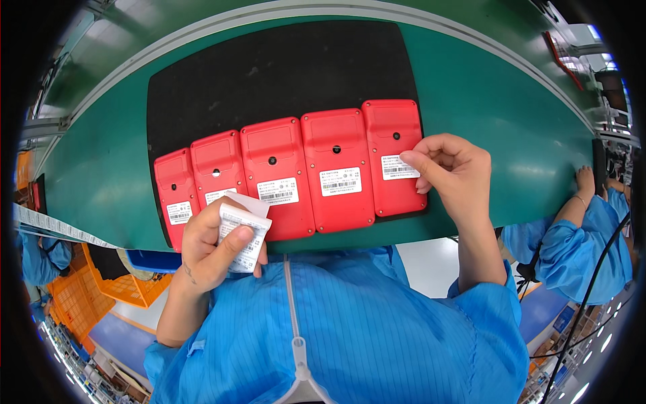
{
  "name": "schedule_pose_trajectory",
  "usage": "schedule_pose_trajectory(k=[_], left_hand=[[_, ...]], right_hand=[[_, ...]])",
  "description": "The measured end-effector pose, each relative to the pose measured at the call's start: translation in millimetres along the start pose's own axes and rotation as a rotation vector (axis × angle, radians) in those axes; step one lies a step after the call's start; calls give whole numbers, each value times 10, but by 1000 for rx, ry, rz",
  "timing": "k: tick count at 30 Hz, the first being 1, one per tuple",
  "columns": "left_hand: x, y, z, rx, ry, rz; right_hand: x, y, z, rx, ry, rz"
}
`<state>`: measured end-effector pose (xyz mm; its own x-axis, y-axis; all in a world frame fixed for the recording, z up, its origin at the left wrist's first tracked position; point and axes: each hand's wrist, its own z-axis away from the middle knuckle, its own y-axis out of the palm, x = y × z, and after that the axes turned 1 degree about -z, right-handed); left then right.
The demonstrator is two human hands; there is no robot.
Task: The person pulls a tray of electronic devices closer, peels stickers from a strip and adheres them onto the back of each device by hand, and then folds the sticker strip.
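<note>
Five red cases lie face down in a row on a black mat (269, 67), which sits on a green belt (511, 121). Each case carries a white rectangular label with a barcode on its near half.

Rightmost case (392, 135): the right hand (452, 168) rests at its right edge, fingers curled together, thumb and forefinger tips pinching the right end of its white label (397, 167).

Left hand (212, 246): held near the row's left end, just above the near edge of the belt, closed around a strip of white label sheet (243, 232), thumb pressed flat on top. The sheet overlaps the near ends of the second case (217, 161) and third case (274, 161).

Far right, beyond the belt: another person's blue sleeve (572, 249).
</note>
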<state>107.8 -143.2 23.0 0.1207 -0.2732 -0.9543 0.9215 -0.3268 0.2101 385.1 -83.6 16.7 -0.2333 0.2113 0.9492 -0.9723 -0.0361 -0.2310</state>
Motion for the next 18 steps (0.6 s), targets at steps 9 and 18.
schedule_pose_trajectory(k=[9, 18], left_hand=[[-22, 24, -20, 35, 45, -30], [-142, 27, 117, 119, -65, 100]], right_hand=[[46, -18, 26, -3, -88, 201], [302, -146, -114, 93, 216, 1140]])
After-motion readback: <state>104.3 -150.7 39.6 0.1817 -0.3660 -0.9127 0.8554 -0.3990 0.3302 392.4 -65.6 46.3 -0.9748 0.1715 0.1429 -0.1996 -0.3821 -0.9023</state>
